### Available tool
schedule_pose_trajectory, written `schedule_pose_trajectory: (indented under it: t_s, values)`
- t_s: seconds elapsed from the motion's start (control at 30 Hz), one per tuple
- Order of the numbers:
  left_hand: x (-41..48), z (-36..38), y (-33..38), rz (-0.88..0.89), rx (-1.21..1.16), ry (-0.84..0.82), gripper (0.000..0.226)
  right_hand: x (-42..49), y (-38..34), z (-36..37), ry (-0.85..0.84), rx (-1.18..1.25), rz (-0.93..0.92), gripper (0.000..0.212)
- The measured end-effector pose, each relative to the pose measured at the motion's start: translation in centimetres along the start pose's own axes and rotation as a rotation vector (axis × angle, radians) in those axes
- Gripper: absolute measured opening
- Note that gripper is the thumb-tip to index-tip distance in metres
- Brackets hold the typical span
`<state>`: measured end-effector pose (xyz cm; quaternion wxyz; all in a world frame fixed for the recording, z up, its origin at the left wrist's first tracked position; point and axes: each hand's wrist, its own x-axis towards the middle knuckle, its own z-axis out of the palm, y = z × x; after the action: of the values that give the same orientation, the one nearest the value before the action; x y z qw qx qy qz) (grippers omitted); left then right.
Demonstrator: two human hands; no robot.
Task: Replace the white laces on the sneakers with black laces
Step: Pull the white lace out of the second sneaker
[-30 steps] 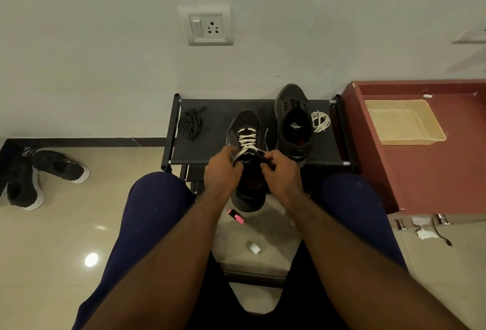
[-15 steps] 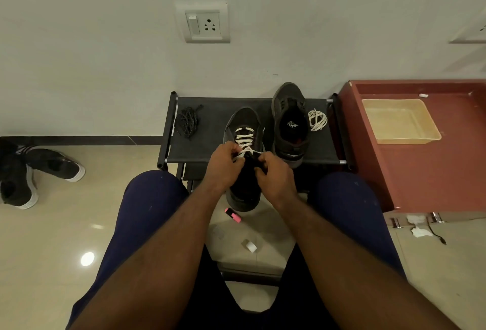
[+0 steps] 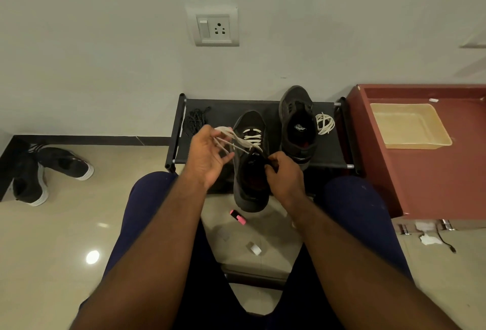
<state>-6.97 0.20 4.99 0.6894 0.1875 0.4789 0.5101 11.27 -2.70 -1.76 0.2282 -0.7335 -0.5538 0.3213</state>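
Fingers [image 3: 205,136] of the left hand [image 3: 207,157] pinch the loosened white flat lace [image 3: 234,136], stretched leftward from the dark mesh sneaker [image 3: 249,182] overhanging the black fabric shoe rack's [image 3: 331,153] front edge. The right hand [image 3: 285,175] grips its tongue. Unlacing looks under way; next, free the lower crossings eyelet by eyelet.

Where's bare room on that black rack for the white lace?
The rack is bare between the black laces and the held sneaker, under the left hand, and in front of the white coil. The second sneaker crowds the right end.
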Motion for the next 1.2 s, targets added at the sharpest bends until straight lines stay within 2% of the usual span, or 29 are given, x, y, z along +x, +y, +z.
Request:
schedule_pose_trajectory:
  t_s: [0.03, 0.1, 0.17, 0.3, 0.4, 0.47, 0.5, 0.53, 0.6, 0.67, 0.73, 0.8, 0.9, 1.1, 1.17, 1.2]
  values:
    - [0.1, -0.4, 0.4, 0.026, -0.06, 0.013, 0.023, 0.0, 0.0, 0.0, 0.002, 0.004, 0.003, 0.017]
    - [0.2, -1.2, 1.1, 0.087, -0.14, 0.055, 0.014, -0.1, 0.0, 0.1, 0.005, 0.014, 0.007, 0.016]
    - [0.2, -1.8, 1.5, 0.137, -0.113, 0.14, 0.008, -0.1, 0.0, 0.1, 0.001, 0.018, 0.008, 0.016]
    - [0.2, -1.9, 1.4, 0.255, 0.333, 0.39, 0.01, -0.2, 0.0, 0.0, -0.009, 0.028, 0.02, 0.016]
    - [0.4, -1.7, 0.7, 0.347, 0.679, 0.35, 0.011, -0.2, 0.0, 0.1, -0.016, 0.033, 0.021, 0.017]
    - [0.8, -2.1, -0.6, 0.296, 1.089, 0.394, 0.057, -0.3, 0.0, 0.1, -0.025, 0.038, 0.024, 0.017]
    - [0.7, -2.0, -1.4, 0.24, 1.204, 0.415, 0.079, -0.3, 0.0, 0.2, -0.022, 0.036, 0.021, 0.017]
    - [0.5, -1.7, -2.1, 0.183, 1.257, 0.416, 0.094, -0.3, 0.0, 0.2, -0.013, 0.025, 0.016, 0.017]
    - [0.1, -0.9, -3.4, 0.097, 1.272, 0.381, 0.107, -0.3, -0.1, 0.2, 0.005, 0.001, 0.002, 0.016]
    - [0.1, -0.3, -4.2, 0.043, 1.316, 0.331, 0.095, -0.3, -0.2, 0.3, 0.014, 0.005, -0.012, 0.016]
    - [0.3, -0.1, -4.8, 0.04, 1.406, 0.283, 0.057, -0.3, -0.2, 0.3, 0.019, 0.013, -0.012, 0.019]
    - [0.3, -0.2, -5.6, 0.02, 1.477, 0.231, 0.04, -0.3, -0.3, 0.3, 0.019, 0.005, -0.012, 0.022]
    - [0.0, 0.0, -6.5, -0.017, 1.559, 0.186, 0.036, -0.4, -0.4, 0.3, -0.014, -0.014, -0.011, 0.026]
    - [0.6, 0.1, -7.4, 0.044, 1.679, 0.154, 0.027, -0.1, -1.4, 0.6, -0.025, 0.043, -0.11, 0.038]
    - [0.7, 0.0, -7.6, 0.052, 1.695, 0.159, 0.027, 0.4, -1.9, 0.4, -0.048, 0.094, -0.119, 0.032]
    - [0.6, 0.0, -7.6, 0.046, 1.695, 0.161, 0.026, 0.7, -2.1, 0.2, -0.053, 0.103, -0.111, 0.022]
